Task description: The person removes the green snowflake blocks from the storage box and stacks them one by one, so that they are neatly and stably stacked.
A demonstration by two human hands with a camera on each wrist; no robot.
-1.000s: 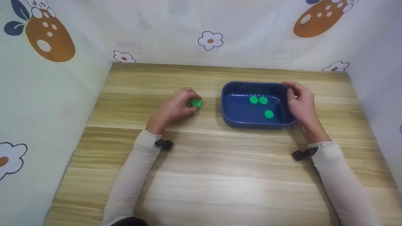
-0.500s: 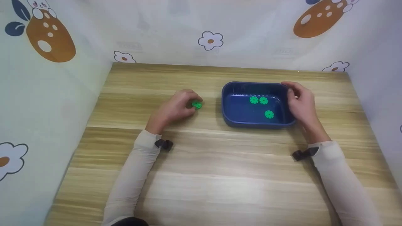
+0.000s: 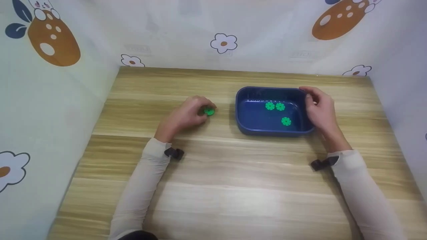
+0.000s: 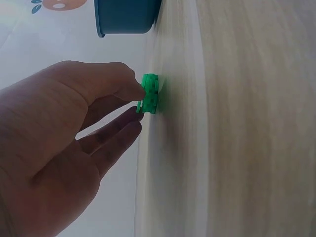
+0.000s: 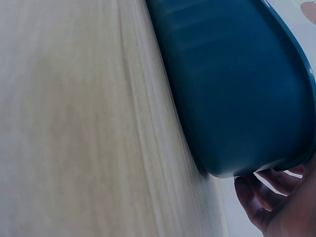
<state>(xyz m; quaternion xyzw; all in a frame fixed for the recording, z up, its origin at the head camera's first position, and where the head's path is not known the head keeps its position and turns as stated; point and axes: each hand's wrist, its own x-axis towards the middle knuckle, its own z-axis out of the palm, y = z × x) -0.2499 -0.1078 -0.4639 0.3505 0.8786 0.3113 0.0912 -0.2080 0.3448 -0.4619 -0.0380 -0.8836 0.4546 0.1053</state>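
Note:
My left hand [image 3: 188, 113] pinches a small stack of green notched plastic discs [image 4: 149, 94] between thumb and fingers. The left wrist view puts the stack at the tabletop, its edges side-on; how many discs it has cannot be told. To its right stands a dark blue rectangular bin [image 3: 242, 130], with three green discs [image 3: 286, 121] lying flat on its floor. My right hand [image 3: 322, 108] grips the bin's right end, thumb over the rim and fingers along the outside. From the right wrist, the bin's outer wall [image 5: 242, 89] fills much of the view.
Everything rests on a wood-grain table [image 3: 213, 180]. Pale walls with printed flowers [image 3: 224, 43] and orange fruit shapes [image 3: 53, 40] enclose its back and sides. A black wrist strap mount [image 3: 174, 153] sits on the left cuff, another mount [image 3: 324, 163] on the right.
My left hand has come slightly down and toward me with the green discs, which have tilted in its fingers. The right hand, the bin and the discs inside it have stayed put.

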